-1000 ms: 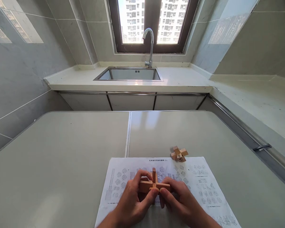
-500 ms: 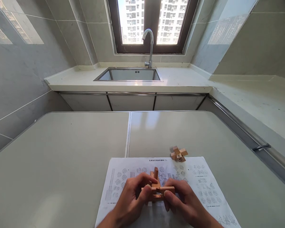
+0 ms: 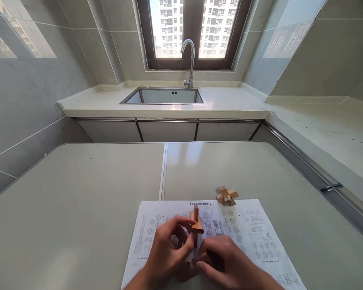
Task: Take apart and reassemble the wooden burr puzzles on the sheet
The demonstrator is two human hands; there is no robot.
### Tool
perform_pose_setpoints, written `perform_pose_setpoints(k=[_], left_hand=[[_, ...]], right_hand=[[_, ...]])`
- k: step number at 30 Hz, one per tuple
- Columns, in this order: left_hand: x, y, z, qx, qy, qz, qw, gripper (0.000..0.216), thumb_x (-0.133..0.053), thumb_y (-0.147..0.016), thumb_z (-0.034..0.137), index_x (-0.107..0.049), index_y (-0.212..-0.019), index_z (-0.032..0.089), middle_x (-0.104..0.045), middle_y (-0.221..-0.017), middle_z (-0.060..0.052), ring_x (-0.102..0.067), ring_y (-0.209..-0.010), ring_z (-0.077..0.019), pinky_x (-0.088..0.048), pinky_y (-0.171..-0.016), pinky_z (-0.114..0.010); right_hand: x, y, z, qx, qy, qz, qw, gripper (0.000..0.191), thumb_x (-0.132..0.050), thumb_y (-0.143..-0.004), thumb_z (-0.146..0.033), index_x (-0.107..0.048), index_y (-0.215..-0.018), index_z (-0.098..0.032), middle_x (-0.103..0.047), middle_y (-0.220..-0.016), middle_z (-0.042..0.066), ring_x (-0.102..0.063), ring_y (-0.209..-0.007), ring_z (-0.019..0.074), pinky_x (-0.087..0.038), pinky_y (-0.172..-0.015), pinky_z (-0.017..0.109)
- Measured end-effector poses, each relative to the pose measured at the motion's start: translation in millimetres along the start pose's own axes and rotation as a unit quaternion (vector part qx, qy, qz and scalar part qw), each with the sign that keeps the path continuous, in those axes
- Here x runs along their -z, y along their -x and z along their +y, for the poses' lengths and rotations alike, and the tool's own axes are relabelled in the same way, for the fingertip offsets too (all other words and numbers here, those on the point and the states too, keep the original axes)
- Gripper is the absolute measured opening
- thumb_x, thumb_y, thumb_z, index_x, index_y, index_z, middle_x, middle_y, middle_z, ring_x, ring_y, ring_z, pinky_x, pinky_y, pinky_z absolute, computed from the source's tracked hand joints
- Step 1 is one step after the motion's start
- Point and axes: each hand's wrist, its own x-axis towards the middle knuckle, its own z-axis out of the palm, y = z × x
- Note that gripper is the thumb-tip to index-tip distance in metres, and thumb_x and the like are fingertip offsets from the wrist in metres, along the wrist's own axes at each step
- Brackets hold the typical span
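Observation:
My left hand pinches a few joined reddish-brown wooden puzzle pieces between thumb and fingers, one small bar standing upright at the top. Just right of it and lower, my right hand is closed, its fingers curled inward. A wooden puzzle piece shows at its fingertips, partly hidden between the hands. Under both hands lies a printed sheet with rows of small puzzle drawings. At the sheet's far edge sits an assembled wooden burr puzzle, lighter in colour, with dark marks on it.
The pale table has a seam running away from me. Beyond it are a white counter, a sink and a tap beneath a window. A side counter runs along the right.
The wooden pieces that both hands gripped have come apart. My right hand has drawn down and toward me, while my left hand keeps the upright part, now slightly higher.

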Motion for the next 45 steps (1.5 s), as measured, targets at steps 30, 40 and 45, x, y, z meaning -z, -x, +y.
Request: perform_pose_setpoints(k=[30, 40, 45], left_hand=[[3.5, -2.3, -3.5, 0.077, 0.146, 0.098, 0.981, 0.031, -0.06, -0.101, 0.052, -0.052, -0.098, 0.023, -0.064, -0.064, 0.005, -0.062, -0.053, -0.013, -0.046, -0.05, -0.022], [-1.3, 4.1, -13.5, -0.074, 0.13, 0.036, 0.988, 0.009, -0.054, -0.107, 0.033, -0.052, -0.103, 0.025, -0.064, -0.096, 0.001, -0.071, -0.061, -0.0097, -0.056, -0.053, -0.02], [-1.6, 5.8, -16.1, -0.159, 0.047, 0.026, 0.986, 0.007, -0.056, -0.105, 0.02, -0.054, -0.106, 0.026, -0.066, -0.093, 0.0, -0.07, -0.062, -0.0096, -0.059, -0.058, -0.021]], right_hand=[[-11.1, -7.7, 10.4, 0.127, 0.216, 0.153, 0.956, 0.014, -0.063, -0.085, -0.011, -0.055, -0.085, -0.023, -0.066, -0.08, 0.004, -0.059, -0.073, 0.0211, -0.047, -0.063, 0.031], [12.2, -4.7, -8.2, -0.069, -0.273, 0.023, 0.959, 0.034, -0.058, -0.099, -0.053, -0.065, -0.107, -0.022, -0.065, -0.097, 0.006, -0.062, -0.092, 0.0233, -0.052, -0.081, 0.034], [8.2, -5.8, -1.4, -0.126, -0.31, 0.037, 0.942, 0.046, -0.057, -0.099, -0.065, -0.058, -0.09, -0.02, -0.054, -0.076, -0.001, -0.048, -0.067, 0.0144, -0.042, -0.062, 0.026]])
